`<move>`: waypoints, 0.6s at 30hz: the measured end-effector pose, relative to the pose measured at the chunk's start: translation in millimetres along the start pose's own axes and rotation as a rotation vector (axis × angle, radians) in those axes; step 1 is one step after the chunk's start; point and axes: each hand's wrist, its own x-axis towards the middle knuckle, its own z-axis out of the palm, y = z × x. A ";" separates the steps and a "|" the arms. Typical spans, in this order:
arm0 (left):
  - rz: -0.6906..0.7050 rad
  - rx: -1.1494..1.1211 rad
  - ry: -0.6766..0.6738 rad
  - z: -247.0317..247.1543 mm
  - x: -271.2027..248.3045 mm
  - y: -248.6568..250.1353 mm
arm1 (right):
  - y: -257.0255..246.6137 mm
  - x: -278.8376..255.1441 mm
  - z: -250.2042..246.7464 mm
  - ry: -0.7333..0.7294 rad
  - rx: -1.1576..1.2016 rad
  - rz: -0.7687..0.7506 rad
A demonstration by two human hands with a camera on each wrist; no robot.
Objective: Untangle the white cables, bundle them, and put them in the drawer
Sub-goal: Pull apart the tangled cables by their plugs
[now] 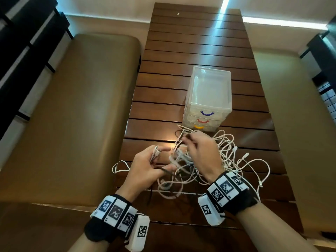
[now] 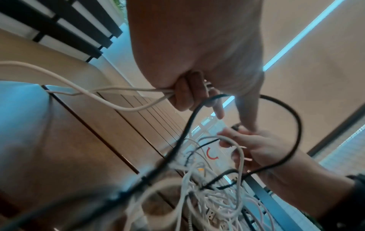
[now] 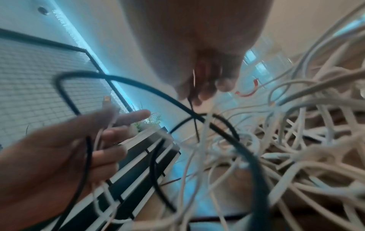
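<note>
White cables [image 1: 227, 160]: piled in a tangle on the slatted tabletop [image 1: 200, 51], just before the clear drawer unit [image 1: 209, 95].
Left hand [image 1: 147, 168]: white cable ends and a black cable [image 2: 296, 125] are pinched in curled fingers [image 2: 183, 96].
Right hand [image 1: 201, 151]: strands above the tangle are pinched by curled fingers [image 3: 205, 92].

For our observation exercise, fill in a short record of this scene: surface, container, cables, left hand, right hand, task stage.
surface: slatted wooden table
container: clear drawer unit, three drawers, all closed
cables: white cables in a tangle, black cable mixed in
left hand: grips white cable ends
right hand: pinches strands in the tangle
task stage: untangling; nothing bundled yet
</note>
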 end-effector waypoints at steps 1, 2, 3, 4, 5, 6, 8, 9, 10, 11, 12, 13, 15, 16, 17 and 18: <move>-0.040 -0.110 -0.034 -3.8 -0.7 1.0 | -2.2 1.5 -5.1 0.149 0.009 -0.058; -0.075 -0.202 -0.075 -7.9 -0.9 -0.4 | -4.6 3.8 -10.2 0.265 0.016 -0.109; -0.099 -0.256 -0.124 -11.2 -1.1 -0.8 | -6.5 6.5 -15.2 0.360 0.023 -0.152; -0.110 -0.256 -0.176 -14.0 -0.9 -2.8 | -8.3 9.9 -20.0 0.444 0.031 -0.188; -0.117 -0.221 -0.231 -16.3 -0.2 -4.6 | -9.7 13.6 -25.1 0.516 0.042 -0.218; -0.127 -0.170 -0.281 -18.5 0.6 -6.9 | -11.6 18.0 -31.0 0.578 0.051 -0.242; -0.153 -0.063 -0.332 -23.2 1.0 -13.1 | -14.6 24.8 -43.7 0.649 0.052 -0.292; -0.166 -0.006 -0.320 -25.9 1.2 -15.8 | -15.5 25.8 -47.6 0.643 0.047 -0.325; -0.174 0.026 -0.280 -28.6 2.5 -20.2 | -17.2 24.6 -48.7 0.593 0.041 -0.371; -0.183 0.011 -0.217 -31.0 3.7 -22.7 | -18.5 21.0 -45.2 0.492 0.037 -0.425; -0.184 -0.036 -0.136 -32.1 4.9 -23.3 | -19.9 14.8 -38.5 0.351 0.032 -0.473; -0.172 -0.082 -0.050 -31.6 6.3 -21.2 | -20.1 7.5 -28.2 0.196 0.025 -0.505; -0.116 -0.131 0.091 -26.7 8.5 -19.0 | -18.9 -8.5 -4.0 -0.052 0.031 -0.499; -0.095 -0.142 0.128 -22.9 8.6 -17.2 | -18.5 -15.2 7.0 -0.112 0.058 -0.461; -0.098 -0.167 0.144 -18.9 8.2 -15.1 | -19.2 -20.3 15.9 -0.133 0.101 -0.410; -0.121 -0.216 0.142 -15.0 6.0 -14.0 | -21.6 -24.5 22.5 -0.123 0.154 -0.356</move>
